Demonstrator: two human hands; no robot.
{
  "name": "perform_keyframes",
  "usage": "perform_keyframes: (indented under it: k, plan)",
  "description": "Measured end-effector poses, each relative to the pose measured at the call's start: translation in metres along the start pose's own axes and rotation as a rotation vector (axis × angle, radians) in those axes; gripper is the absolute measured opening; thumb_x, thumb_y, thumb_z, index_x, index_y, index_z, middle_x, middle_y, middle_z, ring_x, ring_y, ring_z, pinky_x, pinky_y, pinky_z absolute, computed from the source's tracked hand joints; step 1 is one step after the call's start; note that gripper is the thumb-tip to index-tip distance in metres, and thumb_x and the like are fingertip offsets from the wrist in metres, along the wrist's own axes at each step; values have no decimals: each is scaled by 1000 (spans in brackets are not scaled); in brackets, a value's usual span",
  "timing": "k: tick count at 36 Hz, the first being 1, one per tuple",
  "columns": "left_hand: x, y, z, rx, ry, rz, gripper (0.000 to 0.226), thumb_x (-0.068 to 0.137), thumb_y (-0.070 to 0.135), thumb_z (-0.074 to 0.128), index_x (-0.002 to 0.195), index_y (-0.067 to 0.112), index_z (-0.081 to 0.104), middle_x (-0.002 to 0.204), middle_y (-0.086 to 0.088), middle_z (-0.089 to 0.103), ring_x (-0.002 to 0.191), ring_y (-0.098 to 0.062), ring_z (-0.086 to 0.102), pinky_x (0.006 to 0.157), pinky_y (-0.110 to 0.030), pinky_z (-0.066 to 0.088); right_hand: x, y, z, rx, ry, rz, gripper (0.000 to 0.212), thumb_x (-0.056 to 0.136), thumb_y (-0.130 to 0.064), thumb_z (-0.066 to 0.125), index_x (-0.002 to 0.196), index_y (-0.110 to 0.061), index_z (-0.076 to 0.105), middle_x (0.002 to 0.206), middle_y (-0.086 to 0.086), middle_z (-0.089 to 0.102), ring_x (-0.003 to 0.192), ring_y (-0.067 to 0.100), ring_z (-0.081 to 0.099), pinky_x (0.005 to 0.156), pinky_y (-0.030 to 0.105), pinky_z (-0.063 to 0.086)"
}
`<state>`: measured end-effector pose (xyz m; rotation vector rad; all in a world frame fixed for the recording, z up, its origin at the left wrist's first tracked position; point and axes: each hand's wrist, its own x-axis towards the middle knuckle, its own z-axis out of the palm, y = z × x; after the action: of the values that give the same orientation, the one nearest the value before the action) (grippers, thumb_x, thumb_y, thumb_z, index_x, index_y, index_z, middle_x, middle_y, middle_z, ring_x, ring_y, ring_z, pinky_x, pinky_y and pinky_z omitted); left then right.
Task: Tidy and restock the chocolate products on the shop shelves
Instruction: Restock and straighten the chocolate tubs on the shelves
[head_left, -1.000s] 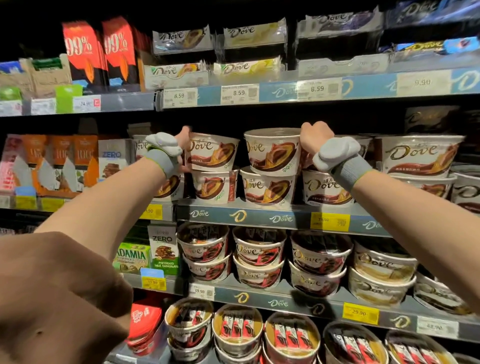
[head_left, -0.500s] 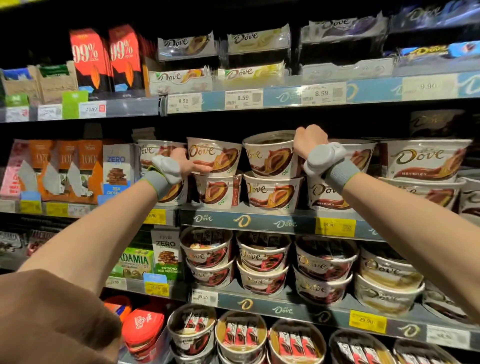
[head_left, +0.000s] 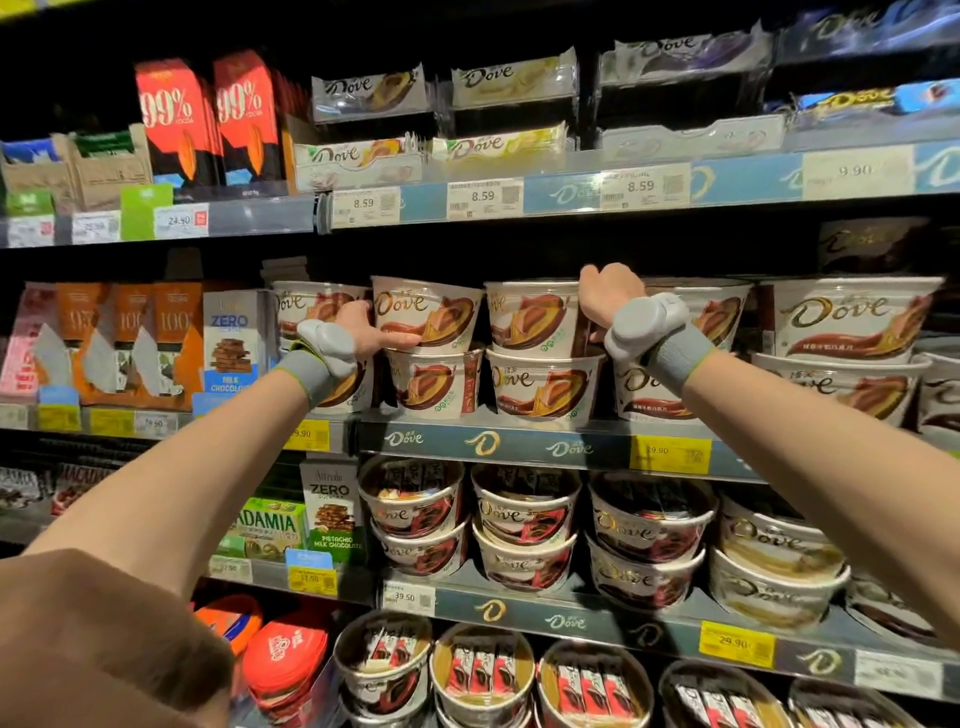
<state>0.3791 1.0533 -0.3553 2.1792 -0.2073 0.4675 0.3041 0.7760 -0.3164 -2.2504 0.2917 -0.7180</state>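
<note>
Here, left hand (head_left: 363, 332) pinching the tilted top tub (head_left: 426, 314), right hand (head_left: 605, 296) curled over its neighbour (head_left: 535, 319) on the middle shelf (head_left: 519, 441) — stacks unsteady; a hard shove could topple tubs off.

White Dove chocolate tubs (head_left: 540, 384) with brown swirl labels stand stacked two high along the middle shelf (head_left: 519, 444), at the frame's centre. One top tub (head_left: 426, 314) tilts slightly, the left hand (head_left: 363, 332) against its side. The next top tub (head_left: 535, 317) stands upright, the right hand (head_left: 608, 293) at its rim.
</note>
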Motion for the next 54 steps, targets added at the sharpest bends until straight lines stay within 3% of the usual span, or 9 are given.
perform_keyframes:
  k: [2,9,14,19,25,29,38,47,54]
  plan:
    - [-2,2,1,-8,-7,-1,72,60,29,88,119,0,58,118,-12,65,111,-28,61,99,-43,48,-3,2,-2,-9,-9,-22,43,102,-23,28,68,-3,44,93,15,50,91,30,53,73,30,32]
    - [-7,7,5,-48,6,-8,58,69,17,83,117,-2,58,119,-16,63,112,-30,60,100,-40,46,-17,17,-6,-51,114,-104,35,101,-26,34,118,2,47,115,20,56,113,38,53,77,34,34]
    - [-4,5,6,-37,-11,-30,58,70,15,83,119,-3,57,119,-15,63,113,-29,59,96,-32,45,-19,29,0,-316,349,-608,27,97,-27,43,111,-4,46,112,16,51,102,29,47,78,32,35]
    - [-5,8,4,-14,-39,-61,98,55,39,89,133,-1,46,130,-11,57,120,-28,54,105,-36,41,-4,21,1,-476,158,-839,43,93,-39,54,129,-15,52,125,8,50,115,25,42,96,35,31]
    - [-3,10,13,26,7,-66,86,42,47,88,104,-4,58,104,-12,65,98,-23,60,78,-29,46,-9,15,-3,-353,-61,-801,33,91,-28,61,122,-16,61,115,5,66,108,21,61,86,24,41]
    - [-5,16,17,32,40,-81,66,47,41,90,85,10,46,81,-2,48,79,-16,47,71,-27,40,-5,14,-5,-235,-93,-741,35,89,-28,63,121,-14,62,116,5,67,107,18,63,92,30,50]
    - [-13,25,39,0,177,-85,124,47,44,91,142,0,25,139,-20,41,120,-27,44,108,-42,33,2,30,-9,77,-107,-639,22,90,-10,62,111,-8,66,109,6,67,96,7,58,79,11,45]
    - [-12,33,53,18,211,-158,136,62,46,84,146,-5,-11,153,-28,12,142,-35,20,115,-42,19,4,31,-8,19,-76,-642,21,90,-11,61,111,-10,64,109,5,64,94,7,56,79,16,45]
    - [-16,29,58,31,303,-136,125,55,47,87,146,1,15,147,-25,27,133,-41,32,109,-46,29,4,31,-9,1,-74,-641,20,90,-12,62,110,-9,65,109,6,65,96,8,57,81,19,47]
